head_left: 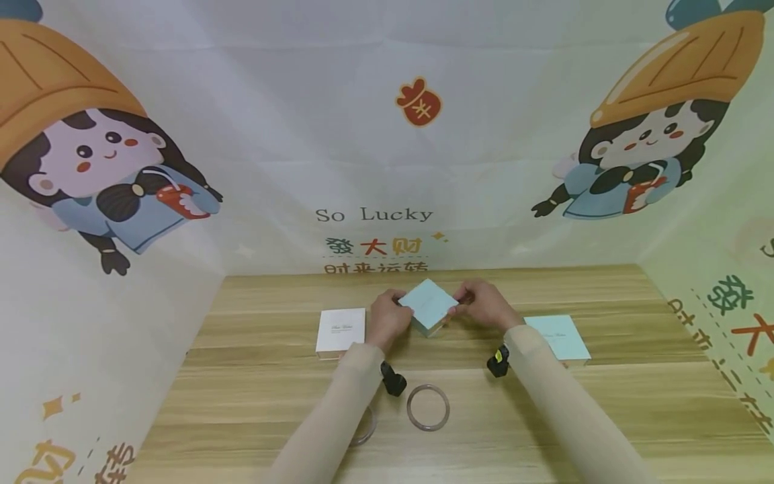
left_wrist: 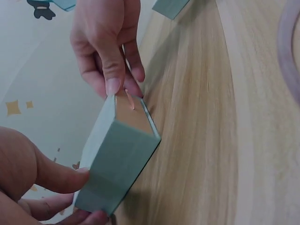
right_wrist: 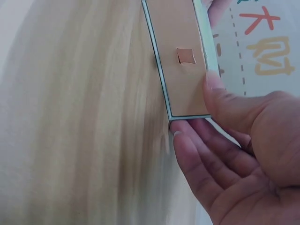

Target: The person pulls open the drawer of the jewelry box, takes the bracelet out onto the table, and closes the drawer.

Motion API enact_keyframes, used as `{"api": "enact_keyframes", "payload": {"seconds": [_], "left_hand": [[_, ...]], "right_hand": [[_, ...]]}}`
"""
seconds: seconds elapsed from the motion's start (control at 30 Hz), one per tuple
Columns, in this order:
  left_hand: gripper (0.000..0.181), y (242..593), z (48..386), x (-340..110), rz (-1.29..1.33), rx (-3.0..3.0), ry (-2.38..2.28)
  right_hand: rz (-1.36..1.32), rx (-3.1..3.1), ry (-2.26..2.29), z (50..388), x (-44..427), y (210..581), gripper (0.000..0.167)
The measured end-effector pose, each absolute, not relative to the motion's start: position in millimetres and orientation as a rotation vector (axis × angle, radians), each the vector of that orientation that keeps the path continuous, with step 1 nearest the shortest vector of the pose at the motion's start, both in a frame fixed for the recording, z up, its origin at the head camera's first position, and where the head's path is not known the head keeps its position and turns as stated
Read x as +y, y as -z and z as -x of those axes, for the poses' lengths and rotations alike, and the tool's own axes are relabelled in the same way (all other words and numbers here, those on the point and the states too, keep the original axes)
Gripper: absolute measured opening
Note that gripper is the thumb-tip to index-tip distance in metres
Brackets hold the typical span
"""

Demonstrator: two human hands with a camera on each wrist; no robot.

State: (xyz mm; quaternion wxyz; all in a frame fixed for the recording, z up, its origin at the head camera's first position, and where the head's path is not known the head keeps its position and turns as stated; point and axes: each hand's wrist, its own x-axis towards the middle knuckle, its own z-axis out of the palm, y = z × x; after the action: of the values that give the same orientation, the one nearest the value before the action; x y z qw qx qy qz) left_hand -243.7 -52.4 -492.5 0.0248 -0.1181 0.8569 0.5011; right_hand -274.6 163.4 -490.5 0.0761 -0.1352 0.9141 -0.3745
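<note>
A pale mint gift box [head_left: 429,302] is held a little tilted between both hands over the back of the table. My left hand [head_left: 388,318] grips its left corner, thumb on one face and fingers beneath. At the opposite corner, my right hand [head_left: 488,306] pinches it, with the thumb on top and fingertips under the edge. Seen from the right wrist, the box's tan side [right_wrist: 183,93] carries a small ribbon tab [right_wrist: 186,56]. The box looks closed, and its inside is hidden.
A white box [head_left: 340,331] lies left of the left hand. Another mint box [head_left: 559,336] sits by the right forearm, partly covered. A translucent bangle [head_left: 411,415] lies between the forearms; a second bangle [head_left: 373,430] is half hidden under the left sleeve. A printed cloth backdrop [head_left: 278,202] stands behind the table.
</note>
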Motion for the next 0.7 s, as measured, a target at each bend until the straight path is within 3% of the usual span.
{"api": "enact_keyframes", "payload": {"seconds": [0.7], "left_hand": [[0.051, 498, 270, -50, 0.324, 2.554, -1.690]], "right_hand": [[0.160, 2.817, 1.298, 235, 146, 502, 0.016]]}}
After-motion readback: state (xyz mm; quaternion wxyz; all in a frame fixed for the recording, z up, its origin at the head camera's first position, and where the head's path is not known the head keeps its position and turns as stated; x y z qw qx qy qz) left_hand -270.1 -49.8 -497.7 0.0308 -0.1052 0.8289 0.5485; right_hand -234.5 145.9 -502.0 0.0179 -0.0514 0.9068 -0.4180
